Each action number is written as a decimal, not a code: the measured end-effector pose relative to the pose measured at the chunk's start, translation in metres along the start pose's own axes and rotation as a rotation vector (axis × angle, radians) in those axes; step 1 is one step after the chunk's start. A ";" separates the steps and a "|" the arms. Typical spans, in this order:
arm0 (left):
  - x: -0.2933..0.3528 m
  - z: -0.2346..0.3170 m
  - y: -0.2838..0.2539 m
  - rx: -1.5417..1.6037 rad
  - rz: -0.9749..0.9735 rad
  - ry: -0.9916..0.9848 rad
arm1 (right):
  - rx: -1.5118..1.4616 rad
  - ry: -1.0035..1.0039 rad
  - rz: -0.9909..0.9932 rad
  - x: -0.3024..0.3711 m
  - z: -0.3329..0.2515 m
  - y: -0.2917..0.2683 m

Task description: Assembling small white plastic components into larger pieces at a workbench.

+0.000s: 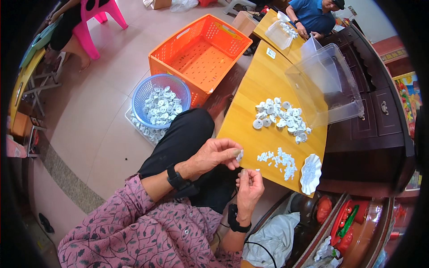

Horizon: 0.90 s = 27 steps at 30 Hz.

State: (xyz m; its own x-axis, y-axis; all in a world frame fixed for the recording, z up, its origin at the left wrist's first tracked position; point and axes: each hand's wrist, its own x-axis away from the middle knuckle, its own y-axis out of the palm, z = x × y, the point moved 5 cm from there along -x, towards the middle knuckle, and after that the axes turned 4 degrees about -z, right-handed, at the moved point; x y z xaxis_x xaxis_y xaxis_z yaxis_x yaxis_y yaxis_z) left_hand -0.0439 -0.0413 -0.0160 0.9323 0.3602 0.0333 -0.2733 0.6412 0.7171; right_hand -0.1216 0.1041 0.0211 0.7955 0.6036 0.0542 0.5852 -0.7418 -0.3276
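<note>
My left hand (219,154) pinches a white round plastic part (240,155) at the near edge of the yellow wooden table (243,107). Just below and to the right, my right hand (251,190) has its thumb and fingers pressed together; whatever is between them is too small to make out. Beyond my hands, a heap of white round plastic parts (290,119) lies on the tabletop. Closer in are scattered tiny white pieces (286,161). A white dish with a wavy rim (317,167) sits by the table's right corner, holding more small pieces.
A blue perforated basket (139,105) full of white parts stands at my left, beside an orange crate (156,62). A clear plastic bin (348,105) is tilted against the dark cabinet (368,154). Across the far table a person in blue (313,15) handles similar parts.
</note>
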 end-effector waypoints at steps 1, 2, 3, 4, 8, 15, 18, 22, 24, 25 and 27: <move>-0.003 0.005 -0.002 -0.029 0.034 0.016 | -0.001 -0.002 0.002 0.001 0.003 -0.003; -0.006 0.011 -0.003 -0.031 0.032 0.017 | 0.064 -0.010 0.021 0.001 0.008 -0.007; -0.010 0.018 -0.005 -0.056 0.046 0.047 | 0.130 -0.018 0.040 0.000 0.012 -0.011; -0.014 0.024 -0.008 -0.080 0.058 0.075 | 0.130 -0.017 0.046 -0.001 0.015 -0.014; -0.029 0.051 -0.001 -0.152 0.068 0.137 | 0.199 -0.068 0.098 -0.002 0.019 -0.026; -0.056 0.057 -0.014 -0.188 0.151 0.176 | 0.214 -0.086 0.165 -0.003 0.019 -0.036; -0.044 0.068 -0.028 -0.119 0.280 0.282 | 0.257 -0.096 0.195 -0.007 0.024 -0.044; -0.021 0.078 -0.073 -0.036 0.451 0.404 | 0.362 -0.140 0.243 -0.018 0.025 -0.055; -0.008 0.081 -0.102 0.023 0.530 0.438 | 0.468 -0.184 0.260 -0.024 0.020 -0.058; -0.001 0.082 -0.116 0.023 0.532 0.438 | 0.468 -0.184 0.259 -0.029 0.021 -0.061; 0.013 0.081 -0.151 0.085 0.674 0.465 | 0.670 -0.308 0.306 -0.034 0.018 -0.065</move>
State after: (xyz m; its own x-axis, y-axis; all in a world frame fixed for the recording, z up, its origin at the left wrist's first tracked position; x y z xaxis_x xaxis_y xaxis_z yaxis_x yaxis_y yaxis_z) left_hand 0.0286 -0.1877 -0.0675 0.3759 0.9054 0.1974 -0.7035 0.1401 0.6967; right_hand -0.1896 0.1371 0.0234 0.7690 0.5275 -0.3611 0.0504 -0.6131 -0.7884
